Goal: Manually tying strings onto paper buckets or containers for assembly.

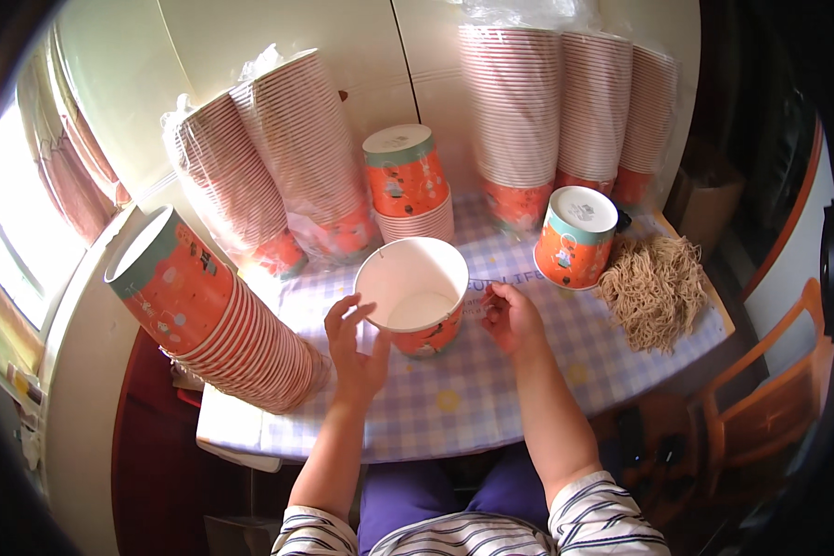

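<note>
Loosely parted, the fingers of your left hand [354, 347] (eight o'clock) and right hand [513, 320] (three) flank a round orange-and-white paper tub [419, 285].

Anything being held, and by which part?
Cannot tell: the left hand is at the left rim of the paper bucket, grip unclear; the right hand, curled, may hide something.

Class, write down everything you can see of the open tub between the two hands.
The round tub looks like coated paper: white inside, orange outside with printed pictures and a green band near the base. It stands upright on the checked tablecloth, mouth up, with nothing visible lying inside. The left hand has fingers at its rim, contact unclear; the right hand is apart from it.
</note>
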Demonstrator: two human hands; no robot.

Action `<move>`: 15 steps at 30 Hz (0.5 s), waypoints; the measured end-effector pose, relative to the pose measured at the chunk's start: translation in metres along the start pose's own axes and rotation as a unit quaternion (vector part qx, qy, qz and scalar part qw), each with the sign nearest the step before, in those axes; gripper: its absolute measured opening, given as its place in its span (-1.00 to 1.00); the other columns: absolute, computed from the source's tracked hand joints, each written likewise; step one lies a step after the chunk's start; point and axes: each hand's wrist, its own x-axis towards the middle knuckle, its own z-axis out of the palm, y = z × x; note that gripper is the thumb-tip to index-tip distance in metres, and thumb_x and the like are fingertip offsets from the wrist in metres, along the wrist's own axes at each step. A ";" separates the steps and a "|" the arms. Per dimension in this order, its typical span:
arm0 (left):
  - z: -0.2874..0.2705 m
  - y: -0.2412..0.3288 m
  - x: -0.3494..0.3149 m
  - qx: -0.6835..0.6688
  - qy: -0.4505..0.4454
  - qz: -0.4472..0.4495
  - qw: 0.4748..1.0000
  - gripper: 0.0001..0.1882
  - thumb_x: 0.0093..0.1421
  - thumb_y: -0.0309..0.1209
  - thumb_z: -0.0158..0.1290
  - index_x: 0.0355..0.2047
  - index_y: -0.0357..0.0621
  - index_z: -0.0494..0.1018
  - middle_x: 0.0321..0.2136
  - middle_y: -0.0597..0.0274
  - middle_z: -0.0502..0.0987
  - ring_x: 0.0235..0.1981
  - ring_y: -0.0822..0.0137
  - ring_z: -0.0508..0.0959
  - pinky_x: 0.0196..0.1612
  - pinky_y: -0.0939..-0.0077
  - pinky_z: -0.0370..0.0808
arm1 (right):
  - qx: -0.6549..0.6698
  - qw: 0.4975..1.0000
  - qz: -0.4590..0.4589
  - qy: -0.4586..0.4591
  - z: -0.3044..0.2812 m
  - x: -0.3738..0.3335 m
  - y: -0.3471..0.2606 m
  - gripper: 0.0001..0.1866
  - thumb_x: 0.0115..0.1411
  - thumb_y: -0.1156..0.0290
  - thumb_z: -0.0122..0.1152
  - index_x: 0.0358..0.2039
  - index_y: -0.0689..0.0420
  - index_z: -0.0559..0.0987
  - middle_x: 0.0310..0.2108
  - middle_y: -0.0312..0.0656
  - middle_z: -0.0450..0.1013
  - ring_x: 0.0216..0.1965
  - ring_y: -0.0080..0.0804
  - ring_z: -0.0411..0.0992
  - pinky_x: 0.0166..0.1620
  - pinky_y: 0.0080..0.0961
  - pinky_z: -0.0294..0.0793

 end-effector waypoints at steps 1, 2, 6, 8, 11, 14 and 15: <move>0.001 -0.005 0.002 0.023 0.018 -0.015 0.999 -0.60 -0.02 -0.41 0.17 -0.13 -0.16 0.40 -0.04 0.14 0.34 0.00 0.16 0.33 -0.01 0.36 0.30 | -0.058 0.996 -0.036 0.065 0.001 0.000 0.000 -0.86 0.08 0.33 0.09 -0.37 0.09 0.50 -0.50 -0.32 0.44 -0.58 -0.60 0.24 -0.46 -0.58 0.26; 0.003 -0.007 0.003 0.022 0.022 -0.017 0.999 -0.60 -0.02 -0.41 0.17 -0.13 -0.16 0.40 -0.04 0.14 0.34 0.00 0.16 0.33 -0.01 0.36 0.30 | -0.116 0.982 -0.072 0.129 0.003 -0.001 0.000 -0.82 0.08 0.31 0.11 -0.34 0.11 0.51 -0.49 -0.34 0.44 -0.57 -0.61 0.24 -0.47 -0.60 0.25; 0.015 -0.020 0.010 -0.102 0.049 -0.233 0.966 -0.54 0.03 -0.40 0.15 -0.04 -0.19 0.33 -0.08 0.16 0.37 -0.10 0.34 0.41 -0.17 0.50 0.35 | -0.212 0.927 -0.202 0.236 0.014 -0.001 0.001 -0.73 0.10 0.23 0.10 -0.26 0.11 0.53 -0.48 -0.36 0.45 -0.56 -0.62 0.26 -0.46 -0.63 0.24; 0.017 -0.027 0.011 -0.221 0.033 -0.251 0.942 -0.56 0.04 -0.48 0.10 -0.04 -0.26 0.33 -0.14 0.19 0.42 -0.16 0.38 0.45 -0.22 0.55 0.40 | -0.247 0.922 -0.199 0.223 0.010 0.001 0.001 -0.70 0.13 0.21 0.08 -0.22 0.12 0.53 -0.43 -0.34 0.47 -0.53 -0.62 0.29 -0.45 -0.65 0.26; 0.017 -0.028 0.013 -0.249 0.062 -0.239 0.936 -0.58 0.03 -0.56 0.05 -0.05 -0.31 0.33 -0.19 0.18 0.47 -0.19 0.42 0.47 -0.24 0.61 0.44 | -0.255 0.932 -0.190 0.174 0.011 0.002 0.003 -0.69 0.17 0.18 0.06 -0.24 0.14 0.54 -0.38 -0.30 0.49 -0.53 -0.62 0.30 -0.45 -0.64 0.27; 0.016 -0.033 0.014 -0.276 0.052 -0.253 0.926 -0.60 0.02 -0.60 0.01 -0.07 -0.32 0.35 -0.20 0.13 0.48 -0.21 0.42 0.48 -0.22 0.61 0.46 | -0.252 0.948 -0.172 0.095 0.015 -0.006 0.000 -0.65 0.18 0.12 0.07 -0.23 0.15 0.56 -0.37 -0.32 0.49 -0.47 -0.61 0.31 -0.38 -0.63 0.26; 0.015 -0.034 0.013 -0.277 0.053 -0.253 0.925 -0.60 0.02 -0.60 0.01 -0.07 -0.32 0.35 -0.20 0.13 0.48 -0.21 0.42 0.48 -0.22 0.61 0.46 | -0.254 0.947 -0.172 0.094 0.012 -0.005 0.001 -0.65 0.18 0.12 0.07 -0.23 0.15 0.56 -0.37 -0.32 0.49 -0.47 -0.61 0.31 -0.38 -0.63 0.26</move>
